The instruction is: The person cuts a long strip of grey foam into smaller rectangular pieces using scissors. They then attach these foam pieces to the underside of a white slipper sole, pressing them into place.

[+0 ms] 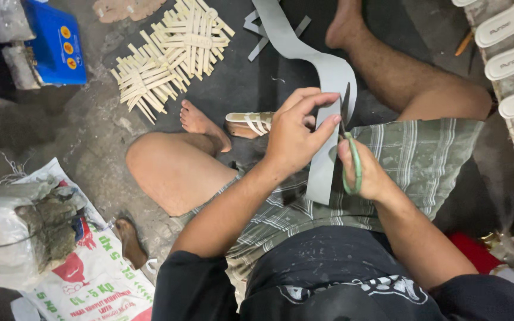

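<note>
Left hand [292, 134] pinches a long grey flat material strip [328, 77] over the lap. Right hand [367, 172] grips green-handled scissors [351, 160], blades against the strip's edge. Cream strap pieces [171, 50] lie heaped on the floor.

A single camera rides on the person's head and looks almost straight down over the chest at the lap and the dark floor [239, 89], with the person's front toward twelve o'clock. It sits close: the left hand [295, 137] and right hand [367, 172] fill the middle of the frame. The floor runs out to every edge, with the bare feet at twelve and nine o'clock.
</note>
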